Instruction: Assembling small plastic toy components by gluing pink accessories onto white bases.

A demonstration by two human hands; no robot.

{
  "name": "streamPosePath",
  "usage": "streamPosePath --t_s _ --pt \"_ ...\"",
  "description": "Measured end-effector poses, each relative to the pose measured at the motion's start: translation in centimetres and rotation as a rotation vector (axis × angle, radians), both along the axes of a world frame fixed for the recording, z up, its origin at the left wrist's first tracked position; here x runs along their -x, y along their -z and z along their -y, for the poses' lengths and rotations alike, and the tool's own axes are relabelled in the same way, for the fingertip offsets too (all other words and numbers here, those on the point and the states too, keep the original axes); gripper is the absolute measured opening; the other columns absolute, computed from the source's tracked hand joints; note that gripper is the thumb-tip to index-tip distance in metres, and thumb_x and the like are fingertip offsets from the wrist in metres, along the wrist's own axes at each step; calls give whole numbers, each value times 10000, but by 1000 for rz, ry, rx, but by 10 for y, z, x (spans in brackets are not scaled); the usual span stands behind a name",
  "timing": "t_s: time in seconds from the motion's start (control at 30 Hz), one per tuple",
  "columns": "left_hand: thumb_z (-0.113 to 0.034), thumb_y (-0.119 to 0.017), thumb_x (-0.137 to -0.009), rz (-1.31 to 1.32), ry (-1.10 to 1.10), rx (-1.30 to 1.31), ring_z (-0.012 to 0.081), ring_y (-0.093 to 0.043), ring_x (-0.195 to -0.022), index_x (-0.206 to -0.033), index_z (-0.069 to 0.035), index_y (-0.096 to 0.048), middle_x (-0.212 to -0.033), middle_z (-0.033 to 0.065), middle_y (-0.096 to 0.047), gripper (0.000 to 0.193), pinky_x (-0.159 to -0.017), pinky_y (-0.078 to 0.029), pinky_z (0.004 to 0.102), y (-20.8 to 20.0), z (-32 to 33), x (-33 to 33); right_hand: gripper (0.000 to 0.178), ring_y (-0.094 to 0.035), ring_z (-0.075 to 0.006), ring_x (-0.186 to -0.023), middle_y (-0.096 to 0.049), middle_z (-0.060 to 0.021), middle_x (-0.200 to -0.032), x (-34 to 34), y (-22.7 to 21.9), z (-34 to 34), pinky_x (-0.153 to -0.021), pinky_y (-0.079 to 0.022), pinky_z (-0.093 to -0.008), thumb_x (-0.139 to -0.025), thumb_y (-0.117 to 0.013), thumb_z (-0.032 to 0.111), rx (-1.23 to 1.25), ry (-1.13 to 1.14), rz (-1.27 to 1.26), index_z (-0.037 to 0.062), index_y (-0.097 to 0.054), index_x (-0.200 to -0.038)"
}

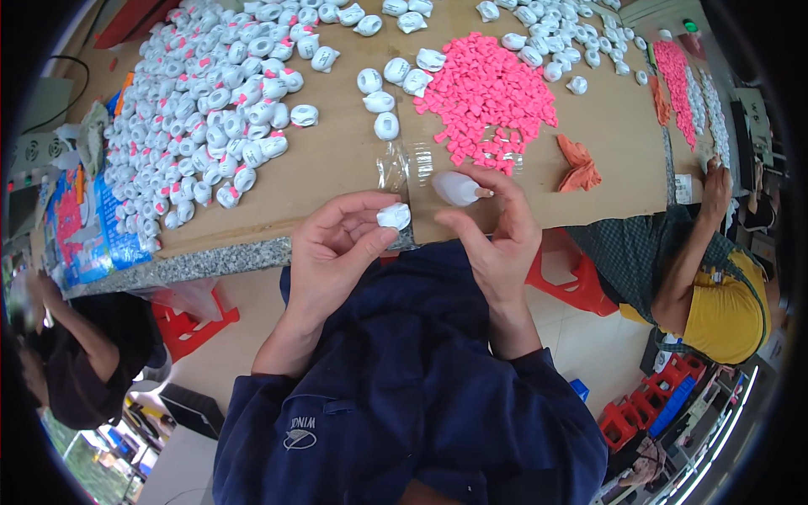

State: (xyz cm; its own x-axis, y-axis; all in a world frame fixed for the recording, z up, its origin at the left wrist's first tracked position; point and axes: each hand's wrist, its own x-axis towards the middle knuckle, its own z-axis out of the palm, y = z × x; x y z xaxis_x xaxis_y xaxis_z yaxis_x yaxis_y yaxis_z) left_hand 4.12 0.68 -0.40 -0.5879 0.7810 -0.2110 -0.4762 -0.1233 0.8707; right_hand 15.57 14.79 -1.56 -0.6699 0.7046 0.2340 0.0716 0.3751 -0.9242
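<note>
My left hand [338, 247] pinches a small white plastic piece [393, 216] between thumb and fingertips, just off the table's near edge. To its right, my right hand [502, 240] has its fingers curled at a pale squeeze bottle [454, 188] with a thin nozzle. The nozzle points toward the palm, and the thumb stands apart from the bottle. How the hidden fingers grip it is not visible. Beyond the bottle spreads a heap of small pink pieces [488, 97]. A short group of white pieces [379, 102] stands left of that heap.
A large mass of white pieces [215, 118], some with pink parts, covers the cardboard-topped table [337, 164] at left. More white pieces [555, 34] lie far right. An orange crumpled glove-like scrap [577, 165] rests right. People work at both sides, near red stools [572, 278].
</note>
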Motion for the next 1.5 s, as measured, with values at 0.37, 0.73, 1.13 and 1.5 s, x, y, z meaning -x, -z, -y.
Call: streamPosePath --t_s 0.37,0.73,1.13,1.5 --pt "83 -569 -789 -11 90 -16 124 -575 -915 -1065 51 -520 -1018 93 -588 282 -807 -466 232 1 -5 -11 89 -517 -180 -778 -586 -65 -783 -19 -11 -33 -690 -412 -270 -716 -646 6 -331 194 258 10 -623 -801" --pt "84 -556 -797 69 104 -33 130 -569 -933 -1075 53 -521 -1019 90 -585 282 -825 -459 235 3 -9 -14 105 -512 -213 -789 -579 -73 -763 -8 -23 -39 -714 -407 -301 -702 -649 31 -394 114 378 10 -621 -800" --pt "92 -603 -755 -99 29 -18 142 -589 -911 -1025 39 -554 -1015 93 -577 280 -787 -500 245 5 -15 -23 151 -560 -185 -704 -608 -83 -774 -18 -29 2 -626 -440 -253 -692 -640 -78 -187 -111 53 -24 -618 -831" --pt "111 -606 -732 -609 87 97 197 -594 -898 -937 57 -615 -1030 159 -575 212 -747 -522 277 0 -12 -19 169 -538 -109 -667 -596 -62 -741 -18 -35 8 -586 -415 -222 -684 -669 -44 63 -58 196 -7 -631 -844"
